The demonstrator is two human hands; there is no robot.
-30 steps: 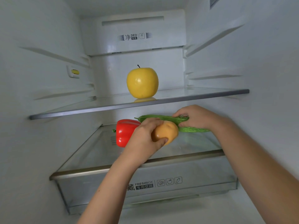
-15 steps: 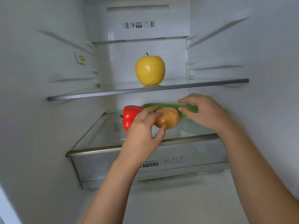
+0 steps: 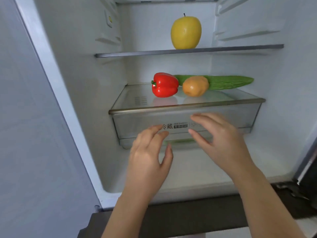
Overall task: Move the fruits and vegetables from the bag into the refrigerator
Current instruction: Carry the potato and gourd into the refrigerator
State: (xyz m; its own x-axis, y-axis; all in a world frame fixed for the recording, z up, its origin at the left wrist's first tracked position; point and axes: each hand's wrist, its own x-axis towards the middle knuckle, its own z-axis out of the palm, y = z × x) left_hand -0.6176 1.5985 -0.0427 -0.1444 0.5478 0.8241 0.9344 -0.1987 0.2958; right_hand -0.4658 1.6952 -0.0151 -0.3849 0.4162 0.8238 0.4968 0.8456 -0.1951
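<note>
Fridge (image 3: 77,83) stands open and fills my view. Clear drawer (image 3: 133,124) sits dead centre, with a glass cover (image 3: 137,98) over it, and a shelf (image 3: 137,53) runs across toward 12 o'clock. My left hand (image 3: 149,155) is at 6 o'clock, in front of the drawer face, fingers spread wide and slightly bent, holding nothing. My right hand (image 3: 221,140) is at 4 o'clock from centre, just beside the left but apart from it, fingers also wide and loose, holding nothing. It's blurred, so I can't tell if either hand touches the drawer. The produce is all inside the fridge. Gourd (image 3: 228,82) lies flat at the back of the cover, its tip toward 3 o'clock. Apple (image 3: 186,31) is upright on the shelf at 12 o'clock. Pepper (image 3: 164,85) is on the cover, at 9 o'clock of the potato (image 3: 195,86). The two are just beside each other, both in front of the gourd, and the potato covers part of it.
</note>
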